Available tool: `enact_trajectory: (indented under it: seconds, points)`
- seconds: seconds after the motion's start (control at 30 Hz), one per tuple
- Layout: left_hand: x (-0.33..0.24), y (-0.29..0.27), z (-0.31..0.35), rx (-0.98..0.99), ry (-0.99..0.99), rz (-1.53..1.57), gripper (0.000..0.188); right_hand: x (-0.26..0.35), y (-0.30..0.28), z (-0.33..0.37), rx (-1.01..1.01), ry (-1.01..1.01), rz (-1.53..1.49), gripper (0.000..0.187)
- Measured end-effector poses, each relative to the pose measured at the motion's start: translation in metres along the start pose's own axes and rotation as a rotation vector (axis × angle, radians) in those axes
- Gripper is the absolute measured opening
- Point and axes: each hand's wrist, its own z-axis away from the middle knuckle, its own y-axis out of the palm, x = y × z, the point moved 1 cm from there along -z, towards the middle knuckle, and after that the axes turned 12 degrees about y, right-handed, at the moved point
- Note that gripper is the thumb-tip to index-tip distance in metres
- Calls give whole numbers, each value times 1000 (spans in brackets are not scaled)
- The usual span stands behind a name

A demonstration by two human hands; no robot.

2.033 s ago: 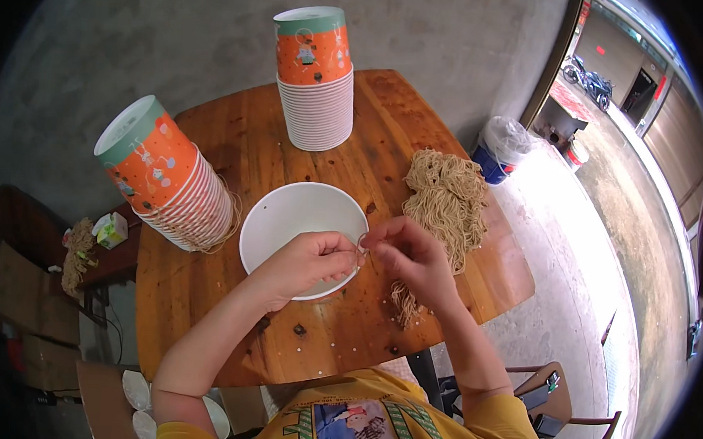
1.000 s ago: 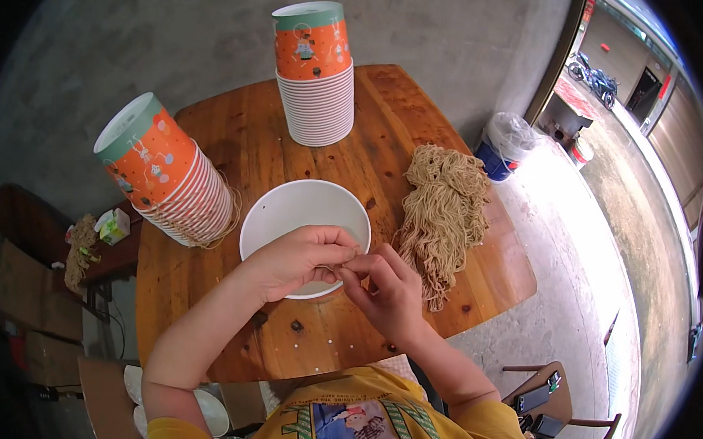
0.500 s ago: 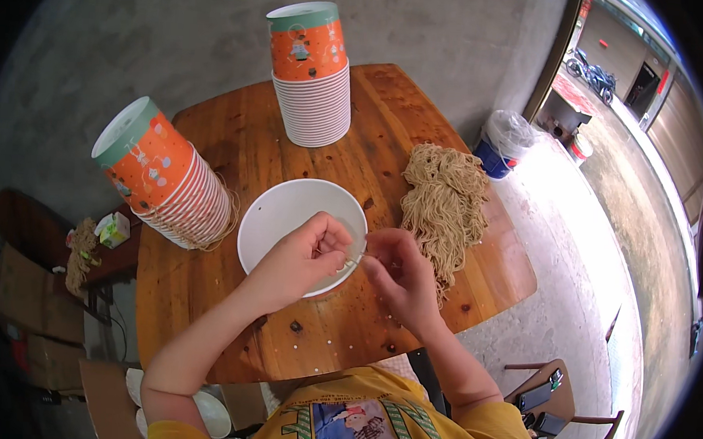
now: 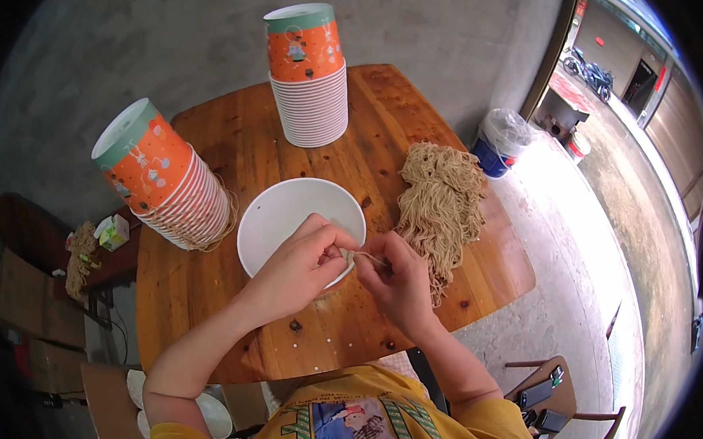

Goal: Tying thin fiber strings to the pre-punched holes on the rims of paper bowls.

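Note:
A white paper bucket [image 4: 276, 223] stands mouth up on the wooden table, with a small hole near its left rim. Over its right rim, my left hand [image 4: 297, 268] is pinched around a thin pale cord [image 4: 365, 255]. My right hand [image 4: 400, 282] grips the same cord just to the right, fingers closed. The cord runs across the small gap between my hands; its ends are hidden by my fingers. A heap of tan cords [image 4: 441, 208] lies on the table beyond my right hand.
Upside-down bucket stacks stand at the back [image 4: 310, 74] and left [image 4: 171, 178], the left one with cords around it. Small white bits [image 4: 329, 340] dot the table [image 4: 226, 332] near its front edge. A blue bin [image 4: 494, 157] stands beyond the right side; a chair [image 4: 557, 397] sits at lower right.
My right hand has shifted slightly left and down, and its fingers have closed more. The cord now shows more plainly between my hands, which sit a little lower at the rim.

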Motion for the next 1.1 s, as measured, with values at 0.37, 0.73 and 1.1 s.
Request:
enact_trajectory:
  seconds: [0.37,0.73,1.1]
  points:
    - [-6,5,3,-75,97,-258,7,-4,5,8,-84,-259,161,18]
    - [2,7,5,-183,44,-120,9,-10,10,10,-108,-340,218,21]
    - [8,8,1,-155,-23,103,20,-5,10,10,-68,-105,-65,11]
